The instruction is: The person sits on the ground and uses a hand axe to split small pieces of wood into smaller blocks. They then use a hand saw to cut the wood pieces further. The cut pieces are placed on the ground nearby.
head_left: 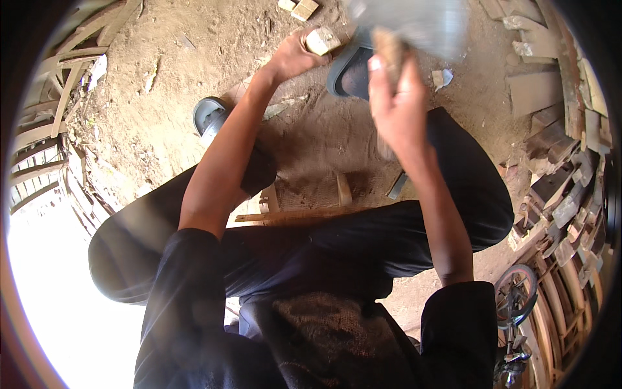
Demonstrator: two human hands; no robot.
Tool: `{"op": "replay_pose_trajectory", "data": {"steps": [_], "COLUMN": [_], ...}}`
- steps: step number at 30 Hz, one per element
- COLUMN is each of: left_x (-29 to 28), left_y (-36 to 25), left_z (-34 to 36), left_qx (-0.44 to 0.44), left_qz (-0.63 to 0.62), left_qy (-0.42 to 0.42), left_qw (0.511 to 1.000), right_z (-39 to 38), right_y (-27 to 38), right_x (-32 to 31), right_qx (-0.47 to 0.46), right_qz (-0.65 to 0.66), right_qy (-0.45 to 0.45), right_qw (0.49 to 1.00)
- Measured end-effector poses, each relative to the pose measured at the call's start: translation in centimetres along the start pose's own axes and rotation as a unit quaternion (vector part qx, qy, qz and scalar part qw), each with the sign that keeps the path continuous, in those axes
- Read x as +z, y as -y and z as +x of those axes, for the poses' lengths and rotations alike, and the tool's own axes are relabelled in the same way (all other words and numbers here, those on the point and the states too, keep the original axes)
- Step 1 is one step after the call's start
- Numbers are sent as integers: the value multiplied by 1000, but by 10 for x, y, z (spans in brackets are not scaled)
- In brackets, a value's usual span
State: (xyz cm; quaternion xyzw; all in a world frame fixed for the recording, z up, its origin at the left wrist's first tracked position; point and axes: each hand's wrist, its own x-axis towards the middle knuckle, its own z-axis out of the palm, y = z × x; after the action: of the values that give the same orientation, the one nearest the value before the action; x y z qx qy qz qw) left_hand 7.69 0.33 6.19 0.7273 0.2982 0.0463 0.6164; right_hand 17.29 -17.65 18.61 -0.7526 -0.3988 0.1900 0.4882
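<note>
Left hand (295,58) closed on wood block (323,41), right hand (396,104) closed around wooden handle (389,50) of blurred grey tool (418,24).
The block is toward the ground's (155,123) far edge, beside a sandal (335,76); better to keep left hand clear of the tool.

Counting from my end, I get two bare hands: one left hand (297,59) at twelve o'clock and one right hand (403,107) near half past one. I make it one broad-bladed tool (418,24), blurred, at one o'clock. Of wooden blocks I count three: one held block (321,41) at twelve, two loose blocks (304,10) beyond it. I see two sandals (208,111), at ten and just past twelve, and one bicycle (512,319) at four. The wood scraps (565,209) around three overlap too much for me to count.
</note>
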Motion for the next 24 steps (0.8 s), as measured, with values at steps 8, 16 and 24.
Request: {"op": "replay_pose_trajectory", "data": {"steps": [8,16,24], "left_x": [3,1,4], "left_y": [1,-11,-1], "left_z": [-5,-13,-10], "left_qx": [14,7,44], "left_qz": [-18,-16,-24], "left_qy": [-3,-5,1], "left_qw": [1000,1000,999], "right_z": [-2,-4,-5], "right_y": [-6,-1,-10], "right_x": [-7,9,3], "right_qx": [176,45,168], "right_qz": [-58,31,-38], "right_qy": [140,16,104], "right_qw": [973,998,980]}}
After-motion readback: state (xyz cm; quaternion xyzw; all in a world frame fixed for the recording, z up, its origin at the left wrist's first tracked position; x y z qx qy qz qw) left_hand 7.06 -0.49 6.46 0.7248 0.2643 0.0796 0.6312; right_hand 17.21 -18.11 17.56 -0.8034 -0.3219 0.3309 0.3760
